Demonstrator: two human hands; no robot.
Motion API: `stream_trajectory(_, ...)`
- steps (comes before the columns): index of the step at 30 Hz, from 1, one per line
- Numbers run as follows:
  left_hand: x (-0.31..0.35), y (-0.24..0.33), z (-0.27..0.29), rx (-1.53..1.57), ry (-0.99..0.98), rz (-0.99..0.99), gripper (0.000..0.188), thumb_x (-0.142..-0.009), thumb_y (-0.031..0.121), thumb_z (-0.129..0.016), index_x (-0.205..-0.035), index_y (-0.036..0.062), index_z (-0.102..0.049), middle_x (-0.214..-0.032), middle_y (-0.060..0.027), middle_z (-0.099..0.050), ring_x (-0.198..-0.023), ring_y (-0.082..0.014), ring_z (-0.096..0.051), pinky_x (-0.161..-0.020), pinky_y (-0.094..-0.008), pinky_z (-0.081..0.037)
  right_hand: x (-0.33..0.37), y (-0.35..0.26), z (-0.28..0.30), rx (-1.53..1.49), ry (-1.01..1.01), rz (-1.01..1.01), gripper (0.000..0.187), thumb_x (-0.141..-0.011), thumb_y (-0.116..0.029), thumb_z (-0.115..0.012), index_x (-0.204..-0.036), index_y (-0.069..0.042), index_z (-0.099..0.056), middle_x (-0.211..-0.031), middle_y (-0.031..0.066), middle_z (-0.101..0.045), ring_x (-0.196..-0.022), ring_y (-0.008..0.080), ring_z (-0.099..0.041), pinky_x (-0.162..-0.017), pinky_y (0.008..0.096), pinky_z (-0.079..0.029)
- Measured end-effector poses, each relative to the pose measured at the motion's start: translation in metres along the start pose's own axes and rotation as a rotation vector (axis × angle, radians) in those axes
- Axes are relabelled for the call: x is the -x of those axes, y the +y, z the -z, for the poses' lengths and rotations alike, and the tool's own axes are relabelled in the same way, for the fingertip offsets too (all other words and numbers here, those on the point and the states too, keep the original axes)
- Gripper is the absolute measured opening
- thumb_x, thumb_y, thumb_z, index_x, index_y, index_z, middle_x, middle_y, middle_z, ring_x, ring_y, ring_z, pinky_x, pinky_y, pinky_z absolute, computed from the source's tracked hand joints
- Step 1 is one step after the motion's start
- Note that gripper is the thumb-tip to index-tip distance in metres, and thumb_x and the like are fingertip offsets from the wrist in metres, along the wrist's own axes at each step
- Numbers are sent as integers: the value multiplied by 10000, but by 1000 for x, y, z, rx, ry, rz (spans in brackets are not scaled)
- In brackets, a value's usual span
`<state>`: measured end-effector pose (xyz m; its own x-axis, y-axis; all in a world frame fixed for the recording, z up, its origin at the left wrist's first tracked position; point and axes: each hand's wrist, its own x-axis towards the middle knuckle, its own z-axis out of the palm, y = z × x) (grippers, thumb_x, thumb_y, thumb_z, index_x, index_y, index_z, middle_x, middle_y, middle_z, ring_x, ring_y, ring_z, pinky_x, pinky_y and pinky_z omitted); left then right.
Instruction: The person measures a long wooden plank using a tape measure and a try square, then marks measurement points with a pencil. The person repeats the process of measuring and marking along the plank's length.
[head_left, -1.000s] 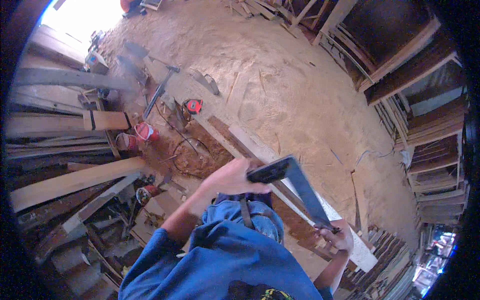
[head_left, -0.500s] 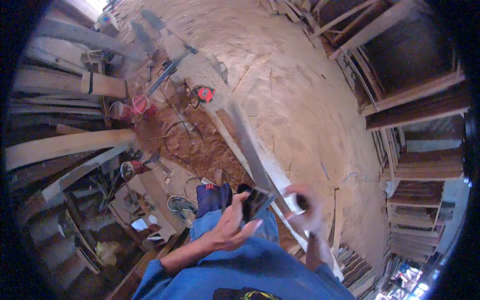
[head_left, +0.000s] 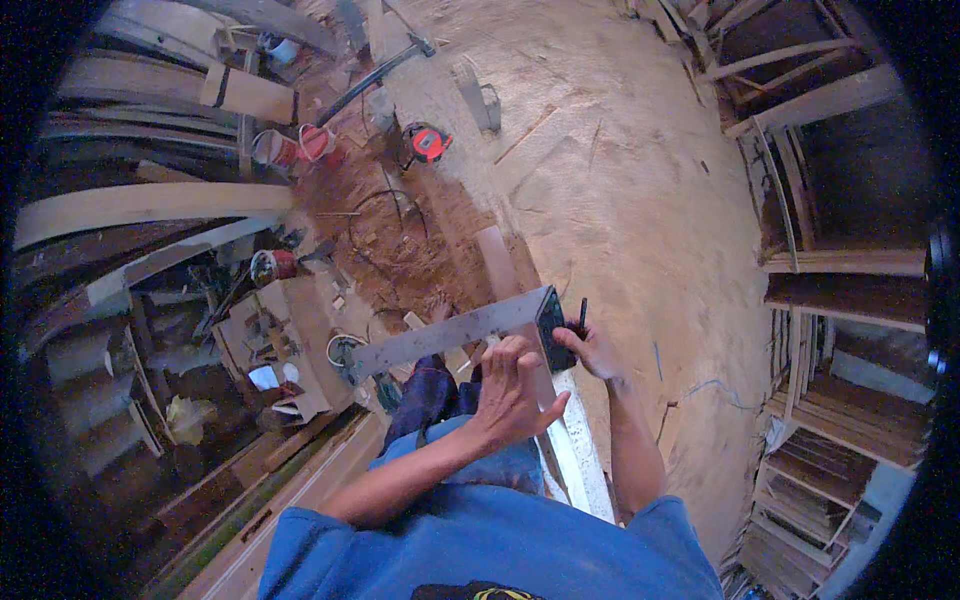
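Note:
A try square crosses a narrow brown wooden strip [head_left: 497,262], its wide metal blade [head_left: 450,325] pointing left and its dark stock [head_left: 550,325] at the strip's right. My right hand [head_left: 597,352] grips the stock, with a dark thin stick [head_left: 583,312], perhaps a pencil, upright among its fingers. Just below the blade, my left hand [head_left: 508,390] is over the strip with fingers loosely bent and thumb apart. Nothing shows in it; whether its fingertips touch the blade I cannot tell. A white-speckled beam [head_left: 585,460] runs beneath, towards my body.
A red and black tape measure [head_left: 428,144] lies on a board ahead, near a long-handled hammer-like tool [head_left: 375,78]. Red buckets [head_left: 316,143], stacked timber [head_left: 150,205] and a wooden box [head_left: 300,345] are at left. Wooden shelving [head_left: 850,265] lines the right. Sawdust covers the floor [head_left: 620,200].
The square has swung from pointing ahead to lying across the strip, and its stock has passed from my left hand to my right. My right hand has moved up towards the stock.

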<state>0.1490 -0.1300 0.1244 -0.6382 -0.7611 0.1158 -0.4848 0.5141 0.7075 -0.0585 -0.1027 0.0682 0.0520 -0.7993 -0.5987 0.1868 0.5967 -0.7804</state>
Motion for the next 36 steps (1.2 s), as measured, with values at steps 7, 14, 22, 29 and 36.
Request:
stream_trajectory(7,-37,-23,-62,-135,180,9,943,-618,400,-888,-1318,28,-380,-1444,-244,-319,-1463,-465,-227,-1207,-659,-133,-49,4,20,103,-107,131,242,-1019,-249,-653,-1151,-49,-686,-982,-23,-694,-874,87,-623,-811,292,-532)
stream_trajectory(14,-42,-37,-86,-184,252,54,1085,-637,318,-882,-1494,56,-270,-1597,-312,-232,-1488,-517,-222,-1180,-696,-151,-54,7,14,-37,-170,86,253,-1044,-266,-610,-1148,-40,-654,-966,-16,-676,-861,84,-617,-755,288,-546)
stream_trajectory(22,-42,-32,-83,-180,187,122,1074,-636,282,-858,-1510,26,-290,-1621,-311,-206,-1511,-503,-191,-1185,-697,-121,-64,26,16,-105,-229,2,405,-1087,-250,-494,-1422,-22,-501,-1257,64,-627,-1086,156,-626,-923,334,-549)
stream_trajectory(29,-43,-32,-81,-157,150,136,987,-709,283,-790,-1525,9,-307,-1629,-315,-200,-1545,-467,-131,-1230,-637,-40,-69,33,19,-150,-283,38,458,-1102,-259,-446,-1496,-26,-427,-1377,86,-573,-1216,193,-581,-1044,353,-487)
stream_trajectory(36,-44,-31,-82,-166,173,138,973,-709,297,-794,-1515,15,-327,-1621,-320,-220,-1541,-466,-154,-1227,-640,-48,-69,31,15,-111,-247,84,458,-1108,-267,-421,-1498,-28,-407,-1388,108,-568,-1219,201,-583,-1022,359,-502)
